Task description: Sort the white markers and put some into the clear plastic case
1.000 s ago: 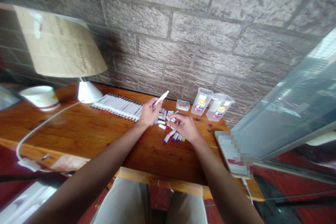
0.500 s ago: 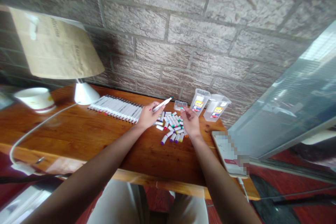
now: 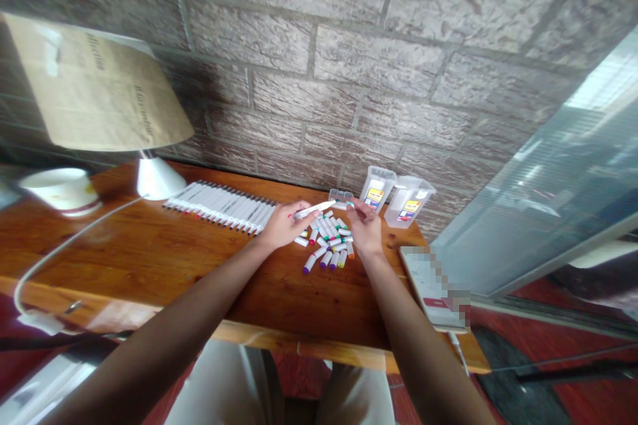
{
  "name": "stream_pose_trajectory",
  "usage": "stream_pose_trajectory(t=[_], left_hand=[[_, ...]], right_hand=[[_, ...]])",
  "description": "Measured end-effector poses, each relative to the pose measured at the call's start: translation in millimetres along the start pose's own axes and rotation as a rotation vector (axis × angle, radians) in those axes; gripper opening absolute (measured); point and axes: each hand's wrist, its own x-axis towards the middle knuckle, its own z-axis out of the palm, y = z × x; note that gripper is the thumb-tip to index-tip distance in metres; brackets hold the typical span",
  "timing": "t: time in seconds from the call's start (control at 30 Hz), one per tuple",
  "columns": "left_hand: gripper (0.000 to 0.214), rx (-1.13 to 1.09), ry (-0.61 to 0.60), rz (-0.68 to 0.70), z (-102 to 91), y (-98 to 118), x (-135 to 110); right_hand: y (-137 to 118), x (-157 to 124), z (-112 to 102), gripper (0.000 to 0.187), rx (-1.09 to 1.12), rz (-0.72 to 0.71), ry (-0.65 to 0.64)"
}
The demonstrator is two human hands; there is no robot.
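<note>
My left hand (image 3: 288, 224) is closed around a white marker (image 3: 319, 207), its uncapped tip pointing right. Facing it, my right hand (image 3: 365, 224) pinches a small marker cap (image 3: 350, 204) with a teal end. The tip and the cap are close together; whether they touch I cannot tell. Below and between both hands lies a loose pile of marker caps (image 3: 326, 259) with purple, green, red, yellow and orange ends. Left of my left hand, a long row of capless white markers (image 3: 219, 206) lies side by side on the wooden desk (image 3: 199, 272).
Two clear plastic boxes (image 3: 406, 204) with labels stand at the back right, a clear tray (image 3: 341, 196) beside them. A tablet-like device (image 3: 431, 289) with a cable lies at the right edge. A lamp (image 3: 157, 176) and a paper cup (image 3: 62, 192) stand at the left.
My left hand has tilted the marker flatter, bringing its tip down and right, near the cap in my right hand. The view has shifted slightly.
</note>
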Motion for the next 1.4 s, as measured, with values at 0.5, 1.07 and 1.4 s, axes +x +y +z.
stream_pose_trajectory(t=[0.5, 1.07, 1.4], left_hand=[[0.032, -0.008, 0.003, 0.016, -2.4, 3, 0], [0.032, 0.012, -0.015, 0.029, -2.1, -1, 0], [0.034, 0.007, -0.056, 0.028, -1.2, -1, 1]], right_hand=[[-6, -1, 4, 0.046, 0.177, 0.034, 0.004], [-23, -7, 5, 0.048, 0.223, 0.030, 0.076], [-28, -13, 7, 0.045, 0.181, -0.006, 0.020]])
